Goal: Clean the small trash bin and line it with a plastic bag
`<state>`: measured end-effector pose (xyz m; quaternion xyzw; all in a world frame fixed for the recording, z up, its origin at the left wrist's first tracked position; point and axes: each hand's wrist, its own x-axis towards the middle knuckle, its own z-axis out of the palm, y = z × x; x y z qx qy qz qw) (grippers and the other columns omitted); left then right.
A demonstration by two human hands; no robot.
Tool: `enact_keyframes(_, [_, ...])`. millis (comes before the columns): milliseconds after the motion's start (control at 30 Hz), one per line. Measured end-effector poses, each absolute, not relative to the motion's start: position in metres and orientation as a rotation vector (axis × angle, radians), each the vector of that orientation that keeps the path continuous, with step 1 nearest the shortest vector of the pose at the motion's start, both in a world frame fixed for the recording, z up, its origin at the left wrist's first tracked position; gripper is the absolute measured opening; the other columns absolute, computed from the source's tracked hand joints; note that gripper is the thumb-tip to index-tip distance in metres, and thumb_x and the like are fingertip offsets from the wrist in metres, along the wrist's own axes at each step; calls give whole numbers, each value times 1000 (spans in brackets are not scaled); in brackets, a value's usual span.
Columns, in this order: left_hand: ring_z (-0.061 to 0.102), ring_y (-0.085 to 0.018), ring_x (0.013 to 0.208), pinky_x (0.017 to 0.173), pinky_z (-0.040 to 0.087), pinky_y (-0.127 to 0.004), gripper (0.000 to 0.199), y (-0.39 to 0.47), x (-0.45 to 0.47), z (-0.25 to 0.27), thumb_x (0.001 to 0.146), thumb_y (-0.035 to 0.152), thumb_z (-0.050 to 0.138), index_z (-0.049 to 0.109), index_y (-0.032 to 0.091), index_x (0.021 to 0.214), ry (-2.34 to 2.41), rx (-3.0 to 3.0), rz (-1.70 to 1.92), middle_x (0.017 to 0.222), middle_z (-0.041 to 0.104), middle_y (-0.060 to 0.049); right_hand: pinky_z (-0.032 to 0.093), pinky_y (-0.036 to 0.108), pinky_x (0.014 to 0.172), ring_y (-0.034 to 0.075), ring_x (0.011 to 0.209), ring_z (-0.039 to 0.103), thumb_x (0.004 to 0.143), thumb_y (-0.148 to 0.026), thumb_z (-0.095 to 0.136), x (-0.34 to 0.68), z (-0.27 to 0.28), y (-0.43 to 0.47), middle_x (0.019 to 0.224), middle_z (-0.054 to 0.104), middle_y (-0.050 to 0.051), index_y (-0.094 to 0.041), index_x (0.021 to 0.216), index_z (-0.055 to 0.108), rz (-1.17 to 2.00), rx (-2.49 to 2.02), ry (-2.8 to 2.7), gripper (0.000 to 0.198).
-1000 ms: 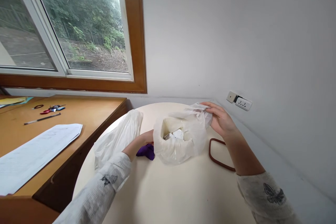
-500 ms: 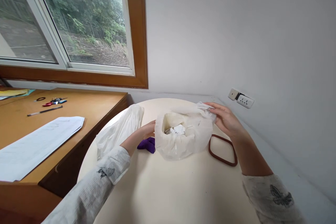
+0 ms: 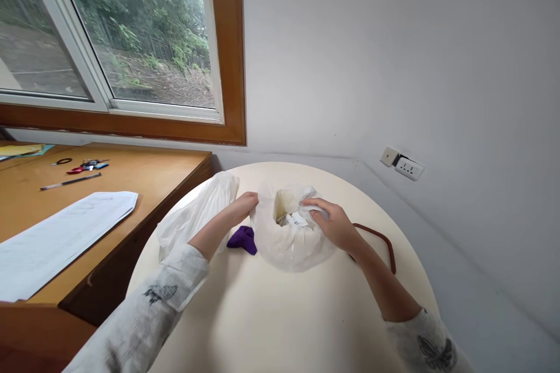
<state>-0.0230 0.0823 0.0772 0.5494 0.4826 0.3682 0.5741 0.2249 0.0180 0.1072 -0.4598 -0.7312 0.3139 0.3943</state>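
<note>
A thin white plastic bag (image 3: 291, 253) lines a bin on the round table, its top folded outward over the rim. Crumpled white paper (image 3: 298, 220) lies down inside the opening. My left hand (image 3: 245, 206) is closed on the bag's left edge. On the other side, my right hand (image 3: 333, 222) pinches a gathered fold of the bag at the right of the opening. The bin's outside is hidden by the bag. A purple cloth (image 3: 243, 239) lies on the table just below my left hand. Partly behind my right forearm is a brown rounded frame (image 3: 385, 240).
Another white plastic bag (image 3: 196, 210) lies at the left of the round table (image 3: 280, 315). The wooden desk (image 3: 166, 169) beside it holds white papers (image 3: 74, 239), a pen (image 3: 70, 182) and small tools. A wall socket (image 3: 409, 168) sits at the right.
My right hand has moved left and inward, bringing the bag's right edge toward the opening. My left hand has risen slightly with the left edge. The bag now bunches closer around the opening.
</note>
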Motion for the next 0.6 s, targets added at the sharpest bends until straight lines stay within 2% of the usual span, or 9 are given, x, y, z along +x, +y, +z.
enact_keyframes(167, [56,-15,71,60,42,-22,22,66,-30,111,67,27,57,62,16,86,1039,1310,989,72,60,-1,39,34,92,20,102,56,76,-19,44,222,97,26,104,65,-1,-28,94,67,714,-1108,-1824,31])
enact_keyframes(367, [57,-18,78,66,43,-25,33,55,-8,122,67,33,61,65,17,95,1018,1531,974,84,65,-3,43,32,84,18,97,58,75,-17,40,218,93,52,105,66,0,-27,93,68,701,-1092,-1802,34])
enact_keyframes(600, [53,-13,61,53,37,-22,48,81,-25,121,63,36,60,63,13,105,1133,1419,1260,75,64,-3,36,33,97,17,107,54,77,-16,39,232,101,75,111,63,3,-23,102,65,379,-1052,-1715,36])
